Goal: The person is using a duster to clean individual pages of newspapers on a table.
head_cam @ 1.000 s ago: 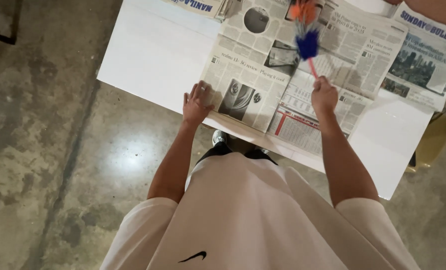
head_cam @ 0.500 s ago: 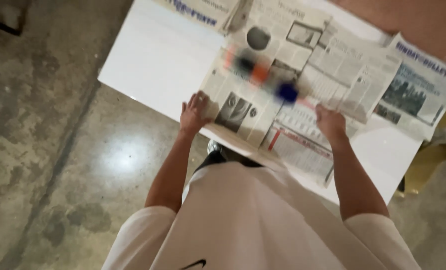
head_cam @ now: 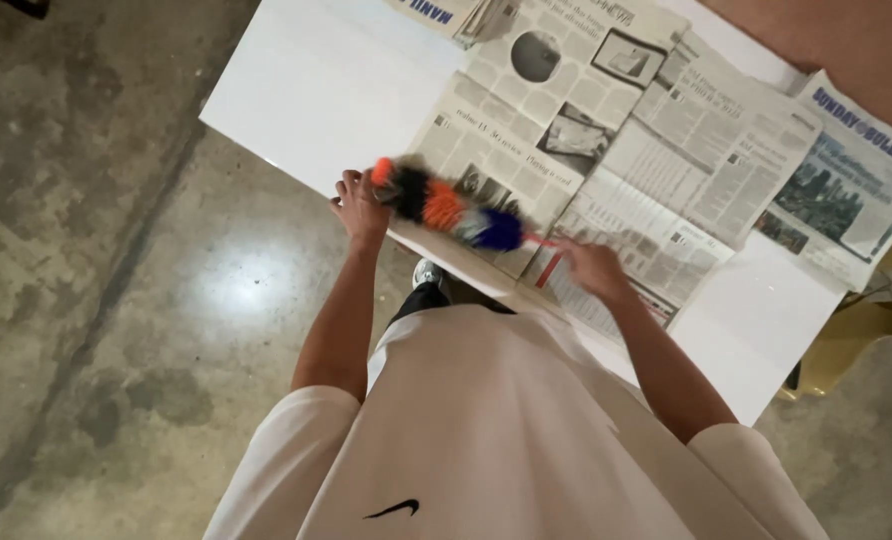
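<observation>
Crosswise, fluffy orange, black and blue duster (head_cam: 444,205), blurred.

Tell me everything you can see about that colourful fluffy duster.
The duster has a fluffy head in bands of orange, black and blue, blurred in this view, on a thin pink-red handle. The right hand grips the handle, and the head lies nearly level, pointing towards the left hand, which rests at the table's near edge right beside its orange tip. It sits over the spread newspaper on the white table; whether it touches the paper cannot be told.
</observation>
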